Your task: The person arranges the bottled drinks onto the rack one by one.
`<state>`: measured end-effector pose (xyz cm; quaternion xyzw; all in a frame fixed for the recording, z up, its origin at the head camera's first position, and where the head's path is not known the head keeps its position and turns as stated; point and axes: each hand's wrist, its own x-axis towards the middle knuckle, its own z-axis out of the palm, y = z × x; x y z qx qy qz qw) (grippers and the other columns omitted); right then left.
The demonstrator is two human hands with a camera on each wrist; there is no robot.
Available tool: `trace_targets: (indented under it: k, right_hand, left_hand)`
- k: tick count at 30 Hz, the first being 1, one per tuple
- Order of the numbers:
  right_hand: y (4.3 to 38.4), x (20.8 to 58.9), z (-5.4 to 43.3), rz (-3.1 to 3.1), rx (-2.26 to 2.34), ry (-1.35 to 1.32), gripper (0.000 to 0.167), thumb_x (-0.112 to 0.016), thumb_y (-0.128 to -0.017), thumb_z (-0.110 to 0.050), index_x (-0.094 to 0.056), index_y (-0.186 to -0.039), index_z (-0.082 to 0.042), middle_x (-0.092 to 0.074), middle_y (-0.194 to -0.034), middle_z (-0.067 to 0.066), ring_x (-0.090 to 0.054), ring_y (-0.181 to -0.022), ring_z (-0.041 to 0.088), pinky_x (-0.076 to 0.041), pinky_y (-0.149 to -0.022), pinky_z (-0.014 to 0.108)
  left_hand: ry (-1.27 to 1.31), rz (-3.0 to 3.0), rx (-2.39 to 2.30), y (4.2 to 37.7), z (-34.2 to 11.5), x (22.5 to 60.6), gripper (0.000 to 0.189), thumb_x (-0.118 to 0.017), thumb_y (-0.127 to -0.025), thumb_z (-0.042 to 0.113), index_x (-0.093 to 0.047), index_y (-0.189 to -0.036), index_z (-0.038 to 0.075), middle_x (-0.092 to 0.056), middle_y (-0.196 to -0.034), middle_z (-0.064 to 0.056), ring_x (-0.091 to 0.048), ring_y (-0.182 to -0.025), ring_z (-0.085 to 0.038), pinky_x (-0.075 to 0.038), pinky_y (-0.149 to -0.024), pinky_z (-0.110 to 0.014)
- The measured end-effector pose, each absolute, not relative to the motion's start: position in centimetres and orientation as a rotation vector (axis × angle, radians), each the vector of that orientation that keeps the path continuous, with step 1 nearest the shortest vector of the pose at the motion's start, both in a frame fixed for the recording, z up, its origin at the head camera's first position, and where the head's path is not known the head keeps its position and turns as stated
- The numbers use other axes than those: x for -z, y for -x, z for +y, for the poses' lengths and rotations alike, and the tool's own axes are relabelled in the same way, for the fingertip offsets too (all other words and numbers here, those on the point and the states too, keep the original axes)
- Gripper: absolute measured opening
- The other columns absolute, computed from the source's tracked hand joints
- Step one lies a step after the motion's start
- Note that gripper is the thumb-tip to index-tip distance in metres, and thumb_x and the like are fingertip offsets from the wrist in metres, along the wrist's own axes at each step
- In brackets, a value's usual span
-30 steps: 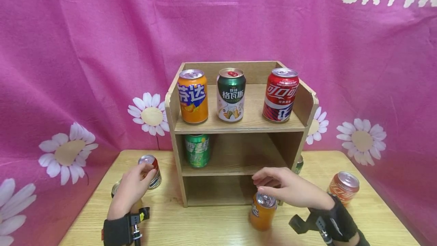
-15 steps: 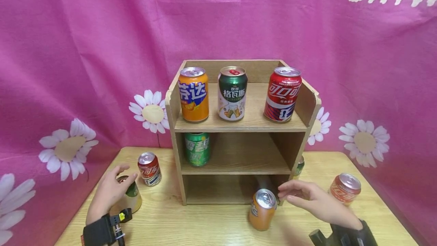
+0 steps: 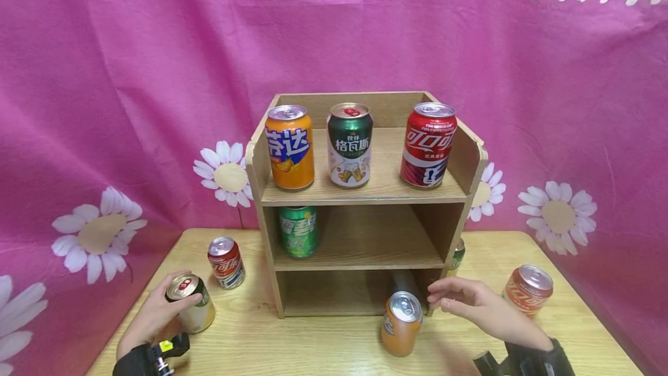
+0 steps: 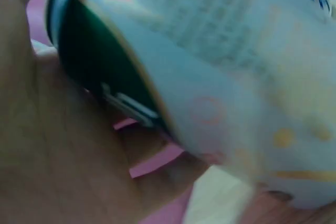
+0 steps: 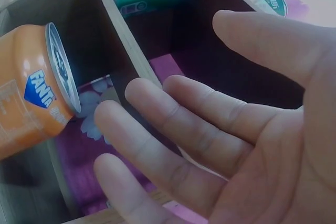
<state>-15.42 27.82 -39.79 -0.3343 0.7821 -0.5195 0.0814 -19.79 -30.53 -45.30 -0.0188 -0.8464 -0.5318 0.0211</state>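
Observation:
My left hand holds a green and white drink can near the table's left edge, thumb across its front. In the left wrist view the tilted-looking can fills most of the picture against the palm. A red cola can stands just behind that hand. My right hand hovers at the shelf's lower right corner, fingers loosely extended and holding nothing. To its left, apart from it, an orange Fanta can stands upright on the table; it shows in the right wrist view too.
A wooden shelf stands mid-table. On top are an orange can, a green and white can and a red cola can. A green Sprite can sits on the middle level. Another red can stands right, a green can behind the shelf.
My left hand has moved left and down from beside the red cola can to the green and white can and taken hold of it. My right hand has drawn right, away from the orange can.

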Motion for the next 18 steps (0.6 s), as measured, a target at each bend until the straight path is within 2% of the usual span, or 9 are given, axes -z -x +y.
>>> trace_targets:
  k: [4,6,9,12,16,18]
  right_hand:
    - [15.6,39.6,27.8,2.319,1.558,0.999,0.026,-0.045,-0.097,0.002,-0.049,-0.121,0.013,-0.065,-0.109,0.004,-0.061,-0.101,0.014,-0.050,-0.083,0.026]
    - [15.7,39.5,27.7,2.317,1.558,0.998,0.026,-0.046,-0.097,0.002,-0.049,-0.120,0.012,-0.065,-0.109,0.004,-0.062,-0.100,0.014,-0.050,-0.083,0.026]
    - [15.7,39.6,27.7,2.308,1.566,0.994,0.025,-0.046,-0.097,0.002,-0.050,-0.120,0.010,-0.065,-0.109,0.006,-0.061,-0.100,0.014,-0.050,-0.083,0.026]
    - [15.8,39.7,27.7,2.298,1.580,0.994,0.024,-0.045,-0.097,0.002,-0.050,-0.120,0.010,-0.064,-0.108,0.012,-0.061,-0.100,0.014,-0.050,-0.084,0.026]
    - [15.8,40.0,27.6,2.294,1.587,0.986,0.024,-0.045,-0.097,0.003,-0.050,-0.120,0.010,-0.062,-0.108,0.022,-0.061,-0.101,0.015,-0.049,-0.084,0.026]
    - [15.8,40.1,27.5,2.289,1.590,0.980,0.024,-0.045,-0.097,0.004,-0.050,-0.120,0.011,-0.061,-0.108,0.025,-0.061,-0.101,0.016,-0.049,-0.084,0.026]
  left_hand:
    - [0.124,-2.450,1.904,19.7,-31.0,46.8,0.057,-0.067,-0.085,0.004,-0.039,-0.133,0.013,-0.055,-0.110,0.007,-0.053,-0.095,-0.001,-0.045,-0.080,-0.023]
    - [0.161,-2.376,2.000,19.7,-31.1,47.5,0.056,-0.065,-0.084,-0.001,-0.041,-0.130,0.020,-0.056,-0.107,0.012,-0.054,-0.096,-0.002,-0.045,-0.080,-0.023]
    - [0.168,-2.304,2.217,19.8,-31.2,48.2,0.055,-0.063,-0.084,-0.004,-0.040,-0.126,0.024,-0.056,-0.108,0.009,-0.055,-0.098,-0.008,-0.046,-0.082,-0.031]
    - [0.090,-2.309,2.339,20.2,-31.1,48.5,0.055,-0.064,-0.084,-0.002,-0.037,-0.125,0.022,-0.054,-0.110,0.003,-0.054,-0.099,-0.014,-0.046,-0.082,-0.041]
    - [-0.025,-2.333,2.294,20.8,-30.4,48.5,0.063,-0.066,-0.081,-0.002,-0.032,-0.133,0.011,-0.052,-0.115,-0.003,-0.052,-0.103,-0.018,-0.044,-0.086,-0.044]
    - [0.008,-2.321,2.302,20.7,-30.3,48.1,0.062,-0.065,-0.082,-0.003,-0.034,-0.134,0.010,-0.053,-0.116,-0.002,-0.052,-0.104,-0.017,-0.044,-0.087,-0.042]
